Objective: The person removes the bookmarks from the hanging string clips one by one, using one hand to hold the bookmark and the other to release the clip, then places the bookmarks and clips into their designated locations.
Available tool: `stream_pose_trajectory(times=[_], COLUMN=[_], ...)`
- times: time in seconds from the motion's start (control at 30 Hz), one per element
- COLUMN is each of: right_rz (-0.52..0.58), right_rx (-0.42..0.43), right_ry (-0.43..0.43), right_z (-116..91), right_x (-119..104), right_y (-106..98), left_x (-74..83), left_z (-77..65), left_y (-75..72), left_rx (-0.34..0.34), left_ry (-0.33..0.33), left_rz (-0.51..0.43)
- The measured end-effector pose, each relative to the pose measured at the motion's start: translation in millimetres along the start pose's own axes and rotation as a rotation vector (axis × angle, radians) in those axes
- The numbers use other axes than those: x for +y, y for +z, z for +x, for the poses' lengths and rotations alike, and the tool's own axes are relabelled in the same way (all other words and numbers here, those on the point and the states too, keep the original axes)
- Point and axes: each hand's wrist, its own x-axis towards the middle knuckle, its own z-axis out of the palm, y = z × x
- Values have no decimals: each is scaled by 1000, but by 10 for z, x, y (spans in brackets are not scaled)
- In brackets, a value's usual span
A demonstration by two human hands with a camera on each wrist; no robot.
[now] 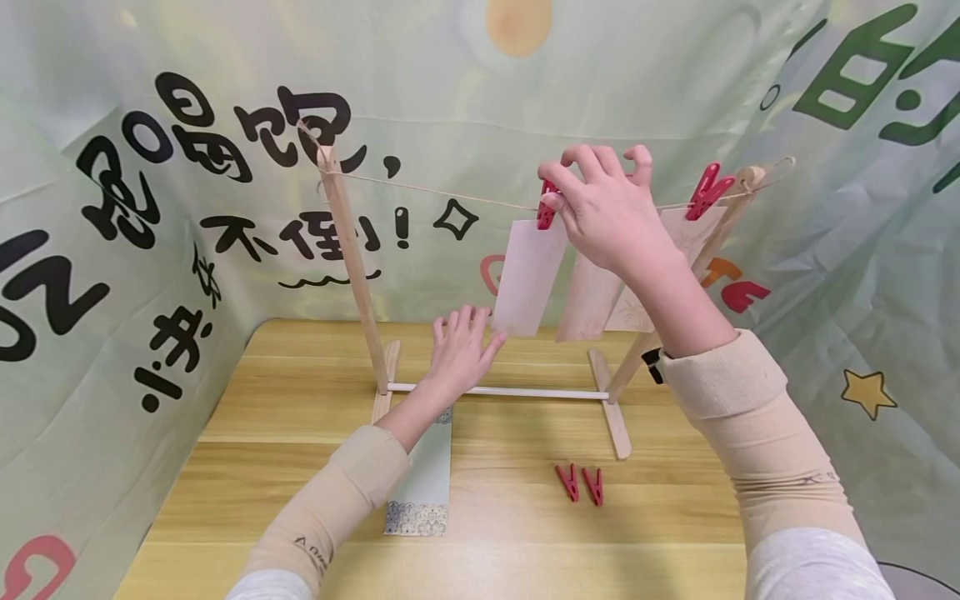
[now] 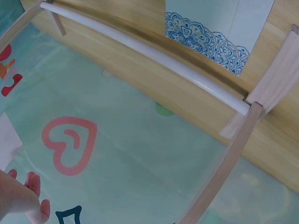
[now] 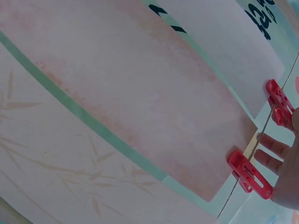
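Note:
In the head view my right hand (image 1: 611, 204) pinches a red clothespin (image 1: 547, 212) at the line, thumb and forefinger on it. Below that clothespin hangs a pale paper card (image 1: 528, 279), its top edge at the clip. My left hand (image 1: 461, 354) is spread with straight fingers, its fingertips right beside the card's lower left corner. From the left wrist, part of this hand (image 2: 21, 198) shows near the card's edge (image 2: 7, 142). The right wrist view has the gripped clothespin (image 3: 279, 100) on the string, and a second red clothespin (image 3: 250, 175) clipping a pinkish card (image 3: 140, 88).
A wooden stand (image 1: 351, 275) holds the string (image 1: 442, 190) between two posts. Another clothespin (image 1: 705, 193) clips a bamboo-patterned card (image 1: 686, 233) at the right. Two loose clothespins (image 1: 580, 485) and a blue-patterned card (image 1: 427, 479) lie on the table (image 1: 517, 542).

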Motion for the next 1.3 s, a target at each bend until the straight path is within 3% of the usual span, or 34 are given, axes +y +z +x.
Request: stream_pose_trajectory(times=[0.47, 0.83, 1.3], right_rz=[11, 11, 18], right_rx=[-4, -13, 6], right_ry=[7, 12, 6], right_z=[7, 9, 5], right_x=[8, 11, 25], right_y=[14, 23, 17], left_x=[21, 25, -6], left_z=[28, -3, -24], left_y=[19, 53, 47], left_rx=[2, 198, 270], left_ry=[3, 98, 79], left_rz=[-35, -89, -149])
